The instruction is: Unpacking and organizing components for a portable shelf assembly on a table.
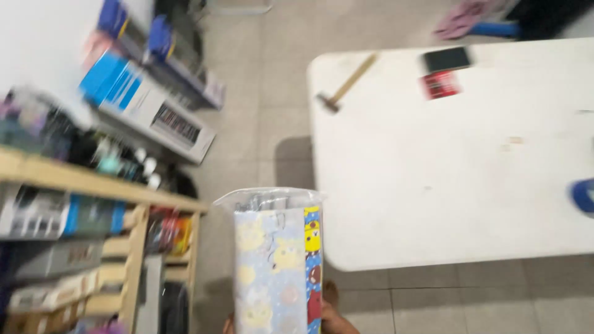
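Fingers (339,323) of one hand show at the bottom edge of the head view, wrapped against the right side of a tall packet in clear plastic (278,266). Which hand this is cannot be told for certain; from its place on the packet's right side it is taken as the right hand (337,321), and it is grasping the packet from below. A sliver of skin at the packet's lower left (229,325) may be the other hand, but its state cannot be told.

The packet stands upright in the lower middle of the view. Its front is pale blue with yellowish cartoon figures, and a bright strip of coloured cartoon faces runs down its right edge. The plastic wrap is open or loose at the top, with grey contents visible inside, too blurred to identify.

Just right of the packet, and beyond it, stands a white table (433,185) on a tiled floor (260,124). The packet is held off the table, in front of its near left corner. On the far side of the table lie a hammer with a wooden handle (346,83), a dark phone-like slab (447,59) and a small red packet (440,84), the last two just beside each other. A blue object (583,196) shows at the table's right edge.

Left of the packet is a wooden shelf unit (133,247) holding boxed goods, all blurred. Long white-and-blue boxes (145,102) lean near the wall beyond it.
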